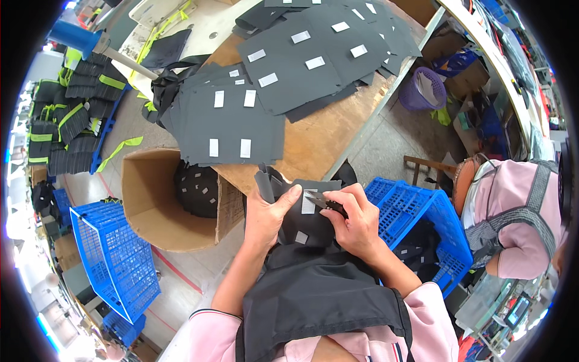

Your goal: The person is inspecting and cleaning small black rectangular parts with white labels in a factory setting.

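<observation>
Close to my body, my left hand [266, 218] grips a dark grey fabric piece [291, 218], thumb on top, its left edge curled up. White labels sit on this piece, one of them [308, 207] right under the tool in my other hand. That tool is a pair of thread snips [316, 198], dark at the grip, and my right hand [358, 218] is closed around it. The snips' tips point left and lie over the label's upper part; whether they touch it I cannot tell.
Stacked grey panels with white labels [319, 54] cover much of the wooden table [319, 140]. A cardboard box [163, 208] holding dark pieces stands left, near a blue crate [117, 259]. Another blue crate [449, 241] is at right, beside a person in pink [518, 205].
</observation>
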Motion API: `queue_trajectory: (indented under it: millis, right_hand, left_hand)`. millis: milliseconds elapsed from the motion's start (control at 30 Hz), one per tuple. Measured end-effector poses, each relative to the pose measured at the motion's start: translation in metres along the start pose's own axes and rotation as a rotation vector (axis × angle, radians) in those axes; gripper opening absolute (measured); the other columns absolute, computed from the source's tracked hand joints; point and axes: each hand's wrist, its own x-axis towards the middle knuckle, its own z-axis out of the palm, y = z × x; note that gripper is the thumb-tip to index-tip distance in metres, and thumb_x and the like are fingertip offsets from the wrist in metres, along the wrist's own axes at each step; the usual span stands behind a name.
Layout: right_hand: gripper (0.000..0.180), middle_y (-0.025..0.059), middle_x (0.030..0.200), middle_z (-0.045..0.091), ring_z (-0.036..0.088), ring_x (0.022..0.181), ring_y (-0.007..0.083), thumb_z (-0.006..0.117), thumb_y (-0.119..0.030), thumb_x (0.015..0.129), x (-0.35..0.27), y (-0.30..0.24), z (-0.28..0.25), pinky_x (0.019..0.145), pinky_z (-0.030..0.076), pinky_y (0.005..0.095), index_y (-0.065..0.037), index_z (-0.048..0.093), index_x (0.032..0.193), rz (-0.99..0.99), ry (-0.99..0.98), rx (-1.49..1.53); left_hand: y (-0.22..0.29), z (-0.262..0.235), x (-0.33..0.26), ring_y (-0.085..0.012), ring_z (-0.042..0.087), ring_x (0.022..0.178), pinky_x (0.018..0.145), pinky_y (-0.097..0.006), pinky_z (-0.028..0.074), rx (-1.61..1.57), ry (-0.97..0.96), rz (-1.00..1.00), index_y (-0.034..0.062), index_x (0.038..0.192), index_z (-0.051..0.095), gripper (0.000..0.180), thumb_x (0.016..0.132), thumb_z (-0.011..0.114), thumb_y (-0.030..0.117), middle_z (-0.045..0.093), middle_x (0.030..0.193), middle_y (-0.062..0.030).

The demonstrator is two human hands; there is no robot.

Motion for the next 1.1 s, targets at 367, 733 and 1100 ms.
queue_trajectory:
  millis: [367,733,1100]
  right_hand:
    - [0.031,0.0079,0.078,0.056,0.058,0.063,0.0240,0.073,-0.005,0.064,-0.002,0.000,-0.007,0.053,0.045,0.0311,-0.006,0.061,0.093,-0.061,-0.009,-0.040]
    - [0.027,0.0096,0.077,0.056,0.057,0.063,0.0250,0.072,0.001,0.065,0.009,0.001,0.001,0.058,0.048,0.0311,-0.003,0.062,0.090,-0.060,-0.076,0.005]
    - [0.027,0.0103,0.086,0.052,0.055,0.074,0.0215,0.066,-0.001,0.074,0.064,0.039,0.033,0.068,0.045,0.0293,0.000,0.057,0.099,0.179,0.076,0.202]
  left_hand:
    - [0.001,-0.003,-0.001,-0.0091,0.054,0.071,0.065,-0.025,0.045,0.035,-0.011,-0.029,0.0025,0.086,0.054,0.018,0.077,0.070,0.005,0.058,0.078,-0.0014]
    - [0.006,-0.013,0.005,-0.0104,0.056,0.072,0.066,-0.026,0.046,0.020,-0.006,-0.077,0.0020,0.088,0.057,0.020,0.075,0.071,0.005,0.059,0.080,-0.0026]
    - [0.057,-0.121,0.134,-0.0294,0.048,0.113,0.094,-0.036,0.041,0.815,0.527,0.406,0.0010,0.129,0.038,0.077,0.065,0.078,0.012,0.046,0.126,-0.0203]
